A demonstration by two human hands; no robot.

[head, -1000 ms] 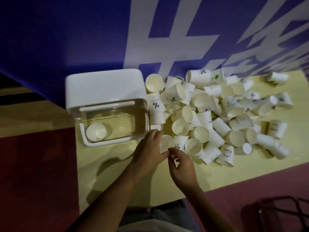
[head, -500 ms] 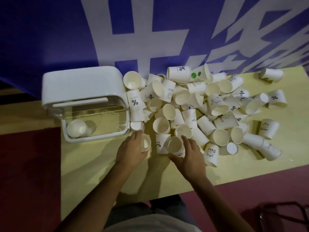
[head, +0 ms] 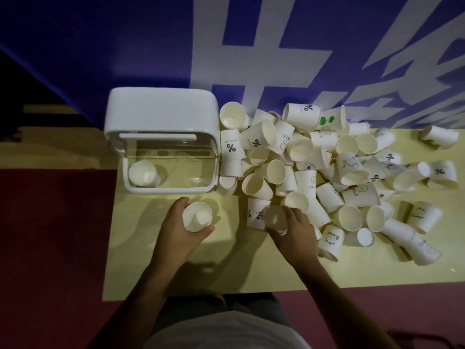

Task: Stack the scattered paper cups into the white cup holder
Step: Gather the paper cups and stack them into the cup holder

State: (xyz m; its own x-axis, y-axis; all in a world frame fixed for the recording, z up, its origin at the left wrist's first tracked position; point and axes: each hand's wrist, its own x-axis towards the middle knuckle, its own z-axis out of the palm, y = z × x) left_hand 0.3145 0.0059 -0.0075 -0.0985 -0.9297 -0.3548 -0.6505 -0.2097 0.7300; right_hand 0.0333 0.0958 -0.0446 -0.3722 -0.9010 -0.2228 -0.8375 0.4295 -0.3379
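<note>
Left hand (head: 176, 235) now clear of the heap of scattered white paper cups (head: 314, 167), its grip curled round an upright plain paper cup (head: 197, 217) at lower centre; half a second earlier it reached beside the white plastic cup holder (head: 161, 112). Right hand (head: 297, 235) has closed its grip on a second cup (head: 275, 219) at the heap's near edge. A single cup (head: 143, 173) lies inside the holder, so nesting likely follows. Bare yellow table (head: 226, 268) below the hands leaves room; the heap crowds the holder's right wall.

We have bare yellow table (head: 236, 250) before the white cup holder (head: 161, 109), between our left hand (head: 181, 238) and right hand (head: 294, 238), each gripping a paper cup (head: 197, 217). The pile of cups (head: 305, 182) presses against the holder's right wall. One cup (head: 143, 173) sits in its left corner.
</note>
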